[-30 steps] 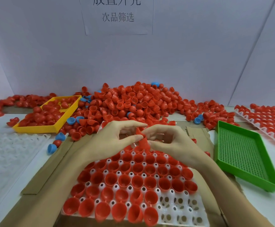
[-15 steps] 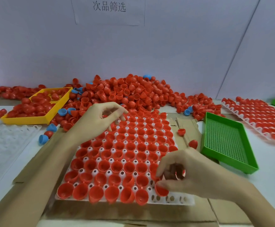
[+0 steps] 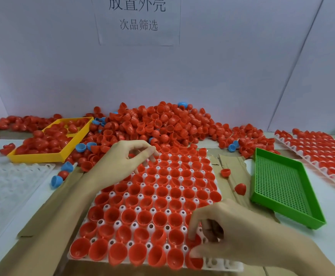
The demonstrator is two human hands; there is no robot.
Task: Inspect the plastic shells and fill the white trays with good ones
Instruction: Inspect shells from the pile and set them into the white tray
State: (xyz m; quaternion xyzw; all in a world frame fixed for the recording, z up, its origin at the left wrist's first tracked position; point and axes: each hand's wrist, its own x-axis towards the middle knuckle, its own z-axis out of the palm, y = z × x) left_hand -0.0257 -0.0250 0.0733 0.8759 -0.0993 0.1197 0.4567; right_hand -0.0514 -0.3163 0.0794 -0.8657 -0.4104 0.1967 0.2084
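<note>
We see glossy red plastic shells (image 3: 154, 126) heaped in a smooth, shiny pile, with a few glossy blue plastic shells (image 3: 82, 147) among them. The white moulded plastic tray (image 3: 220, 263) looks smooth and faintly shiny. The green perforated plastic tray (image 3: 278, 184) and yellow plastic tray (image 3: 51, 157) look semi-gloss. Matt brown corrugated cardboard (image 3: 43, 212) lies on the smooth white counter (image 3: 332, 206). A matt white paper sign (image 3: 137, 20) hangs behind.
</note>
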